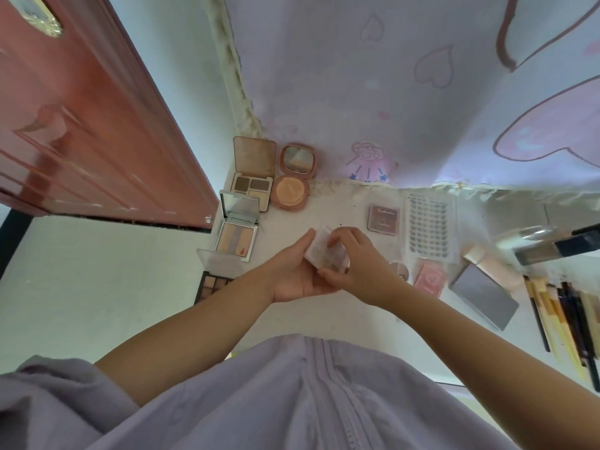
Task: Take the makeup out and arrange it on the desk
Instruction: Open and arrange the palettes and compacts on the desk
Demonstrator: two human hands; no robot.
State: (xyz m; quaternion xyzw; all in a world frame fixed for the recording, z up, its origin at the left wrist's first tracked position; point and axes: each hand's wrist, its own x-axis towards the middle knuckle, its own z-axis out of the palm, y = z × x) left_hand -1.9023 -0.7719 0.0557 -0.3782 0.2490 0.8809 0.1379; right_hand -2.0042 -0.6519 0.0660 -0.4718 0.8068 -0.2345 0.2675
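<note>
Over the middle of the white desk (344, 209) both hands hold one small clear-lidded makeup case (321, 251). My left hand (295, 274) cups it from below and the left. My right hand (357, 264) grips its top and right edge with the fingertips. Along the desk's left side lie open palettes: a brown eyeshadow compact (251, 183), a round peach powder compact (290, 191), a mirrored contour palette (237, 235) and a multi-shade eyeshadow palette (211, 285).
To the right lie a small pink square compact (383, 219), a sheet of false lashes (428, 225), a pink box (430, 280), a grey flat case (483, 295), a dark-capped bottle (552, 245) and several brushes (565, 323). A red door (81, 125) stands left; a patterned curtain (406, 92) hangs behind.
</note>
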